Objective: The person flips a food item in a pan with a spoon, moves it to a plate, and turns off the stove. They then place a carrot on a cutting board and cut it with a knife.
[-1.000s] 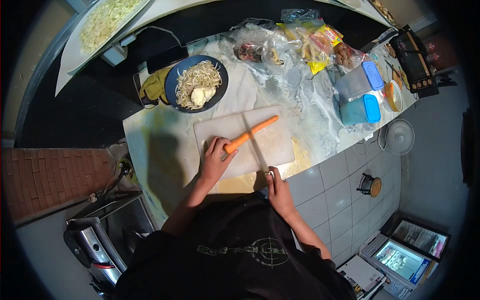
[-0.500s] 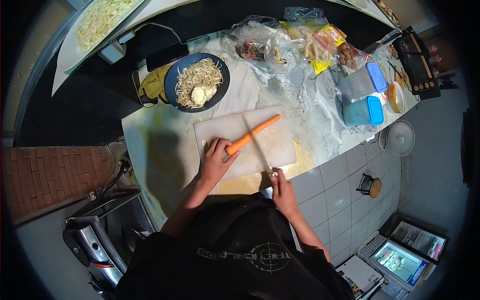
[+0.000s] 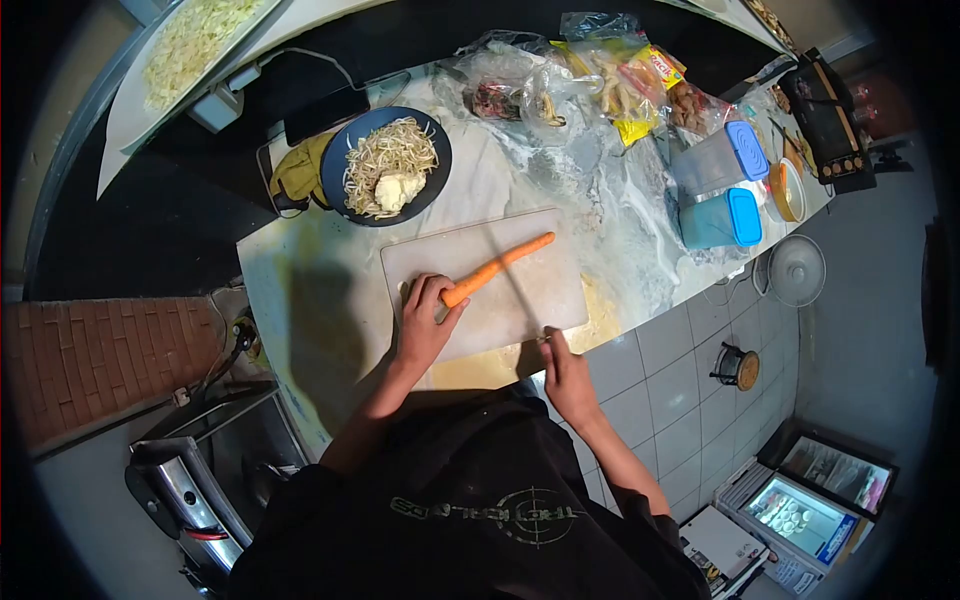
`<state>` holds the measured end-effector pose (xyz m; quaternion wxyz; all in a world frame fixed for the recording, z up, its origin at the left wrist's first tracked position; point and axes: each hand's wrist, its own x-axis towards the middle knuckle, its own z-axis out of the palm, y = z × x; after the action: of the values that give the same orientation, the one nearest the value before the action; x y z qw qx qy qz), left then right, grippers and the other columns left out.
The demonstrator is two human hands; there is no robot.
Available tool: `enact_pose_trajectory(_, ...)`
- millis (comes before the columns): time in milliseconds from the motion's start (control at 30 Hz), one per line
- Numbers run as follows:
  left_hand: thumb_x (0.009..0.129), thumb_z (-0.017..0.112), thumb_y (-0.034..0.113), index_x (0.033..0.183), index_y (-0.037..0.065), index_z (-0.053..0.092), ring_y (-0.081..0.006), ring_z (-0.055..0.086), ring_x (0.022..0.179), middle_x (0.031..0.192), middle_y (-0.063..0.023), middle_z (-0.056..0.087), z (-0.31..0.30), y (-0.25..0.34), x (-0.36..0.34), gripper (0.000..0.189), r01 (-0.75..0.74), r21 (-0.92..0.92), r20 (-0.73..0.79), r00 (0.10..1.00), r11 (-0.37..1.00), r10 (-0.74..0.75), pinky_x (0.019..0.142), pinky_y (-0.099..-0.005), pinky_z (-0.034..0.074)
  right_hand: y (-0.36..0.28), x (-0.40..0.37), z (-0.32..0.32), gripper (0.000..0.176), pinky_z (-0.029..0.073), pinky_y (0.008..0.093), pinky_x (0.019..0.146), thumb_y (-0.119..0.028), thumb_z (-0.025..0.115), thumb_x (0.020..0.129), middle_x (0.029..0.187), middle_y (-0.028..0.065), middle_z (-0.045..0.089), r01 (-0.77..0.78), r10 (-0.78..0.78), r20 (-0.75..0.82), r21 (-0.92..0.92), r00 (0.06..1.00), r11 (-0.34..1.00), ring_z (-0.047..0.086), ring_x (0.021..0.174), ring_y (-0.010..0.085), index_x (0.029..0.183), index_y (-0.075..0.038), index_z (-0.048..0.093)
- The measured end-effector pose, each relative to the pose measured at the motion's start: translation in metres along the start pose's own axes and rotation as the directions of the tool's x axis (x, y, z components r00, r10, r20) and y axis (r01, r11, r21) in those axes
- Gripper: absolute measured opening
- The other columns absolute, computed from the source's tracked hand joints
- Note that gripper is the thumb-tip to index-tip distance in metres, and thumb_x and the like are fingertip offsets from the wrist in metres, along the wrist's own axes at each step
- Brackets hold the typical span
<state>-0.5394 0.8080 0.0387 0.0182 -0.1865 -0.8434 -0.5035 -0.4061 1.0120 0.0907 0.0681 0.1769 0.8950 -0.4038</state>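
Note:
A long peeled carrot [image 3: 497,269] lies slantwise over the white cutting board [image 3: 420,255]. My left hand [image 3: 426,318] has its fingers closed on the carrot's thick lower-left end. In my right hand [image 3: 566,372] is the handle of a knife [image 3: 522,298], gripped at the board's front edge. The narrow blade runs up and to the left, overlapping the carrot near its middle, and looks thin and slightly blurred. Behind the board stands a dark blue plate [image 3: 446,165] bearing bean sprouts [image 3: 392,158] and a pale yellowish lump [image 3: 398,190].
Plastic bags of food [image 3: 625,85] lie along the table's back. Two lidded containers, one clear [image 3: 705,165] and one blue [image 3: 708,222], stand at the right by a round tub [image 3: 786,190]. A tray of shredded cabbage [image 3: 200,45] sits at upper left. A stool [image 3: 737,368] is on the floor.
The whole view has shifted slightly left. My right hand and the knife handle have moved a little up toward the board; the left hand keeps its hold on the carrot.

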Motion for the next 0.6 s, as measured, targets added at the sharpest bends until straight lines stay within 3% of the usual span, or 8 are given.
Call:
enact_pose_trajectory(33,0.079,0.078,0.006,0.097,0.005,0.057,-0.0235,0.056,0.079,0.097,-0.0082,0.057,-0.001,0.000,0.001,0.028,-0.004,0.000,0.005,1.000,1.000,0.004,0.070,-0.0339,0.048,0.001,-0.002,0.002,0.022,0.047,0.0474,0.059,-0.016,0.048,0.103,0.073,0.0281,0.059,0.092,-0.092,0.039,-0.003,0.995,0.996,0.062,0.069,0.0477,0.123,-0.004,0.049)
enact_pose_trajectory(100,0.079,0.077,0.005,0.098,0.004,0.057,-0.0241,0.057,0.082,0.099,-0.0085,0.057,-0.002,0.001,0.000,0.028,-0.009,-0.010,0.013,1.000,1.000,0.009,0.071,-0.0338,0.048,0.005,0.003,0.000,0.023,0.047,0.0467,0.059,-0.016,0.048,0.104,0.071,0.0277,0.059,0.098,-0.099,0.020,0.045,0.995,0.994,0.062,0.069,0.0478,0.123,-0.004,0.049)
enact_pose_trajectory(167,0.079,0.077,0.005,0.098,0.004,0.057,-0.0248,0.057,0.084,0.099,-0.0090,0.057,-0.001,0.001,0.000,0.028,-0.013,-0.003,0.000,1.000,1.000,0.013,0.072,-0.0342,0.049,0.000,0.013,-0.008,0.022,0.047,0.0455,0.058,-0.016,0.048,0.103,0.071,0.0273,0.059,-0.055,0.055,-0.046,0.010,0.997,0.998,0.062,0.068,0.0475,0.123,-0.005,0.050)
enact_pose_trajectory(200,0.079,0.077,0.004,0.097,0.004,0.057,-0.0254,0.058,0.085,0.100,-0.0095,0.057,-0.001,0.001,0.000,0.027,-0.023,0.001,-0.010,1.000,1.000,0.023,0.073,-0.0345,0.049,-0.002,0.016,-0.008,0.023,0.046,0.0550,0.061,-0.016,0.050,0.101,0.073,0.0303,0.060,-0.114,0.115,-0.061,0.023,0.991,0.993,0.061,0.072,0.0499,0.121,-0.004,0.049)
enact_pose_trajectory(333,0.078,0.076,0.002,0.097,0.004,0.057,-0.0282,0.058,0.089,0.100,-0.0104,0.056,-0.001,-0.001,0.000,0.027,-0.034,0.013,-0.024,0.999,0.999,0.035,0.077,-0.0372,0.049,-0.002,0.000,0.004,0.024,0.046,0.0463,0.059,-0.016,0.049,0.103,0.069,0.0271,0.058,0.097,-0.097,0.002,0.004,0.995,0.995,0.062,0.069,0.0470,0.123,-0.004,0.051)
enact_pose_trajectory(400,0.079,0.072,-0.001,0.099,0.003,0.056,-0.0332,0.055,0.095,0.103,-0.0124,0.054,-0.002,-0.001,0.000,0.026,-0.078,0.045,-0.020,0.997,0.996,0.079,0.082,-0.0416,0.046,-0.004,0.003,0.001,0.024,0.046,0.0468,0.060,-0.017,0.049,0.103,0.069,0.0273,0.058,0.047,-0.048,0.001,0.023,0.999,0.999,0.062,0.069,0.0473,0.123,-0.004,0.051)
enact_pose_trajectory(567,0.078,0.072,-0.001,0.097,0.004,0.056,-0.0340,0.053,0.097,0.103,-0.0121,0.054,-0.001,-0.005,-0.002,0.026,-0.100,0.078,-0.014,0.995,0.992,0.102,0.084,-0.0437,0.044,-0.017,0.007,-0.001,0.024,0.045,0.0482,0.060,-0.018,0.046,0.104,0.070,0.0279,0.057,-0.114,0.115,-0.029,0.039,0.993,0.993,0.060,0.068,0.0486,0.124,-0.004,0.050)
enact_pose_trajectory(600,0.077,0.071,-0.002,0.097,0.004,0.056,-0.0339,0.052,0.097,0.103,-0.0120,0.054,0.000,-0.005,-0.002,0.026,-0.111,0.079,-0.014,0.994,0.991,0.112,0.084,-0.0440,0.043,-0.015,0.005,0.005,0.024,0.045,0.0481,0.060,-0.019,0.046,0.104,0.069,0.0279,0.056,0.006,-0.002,-0.054,0.056,0.999,0.998,0.059,0.068,0.0487,0.123,-0.004,0.049)
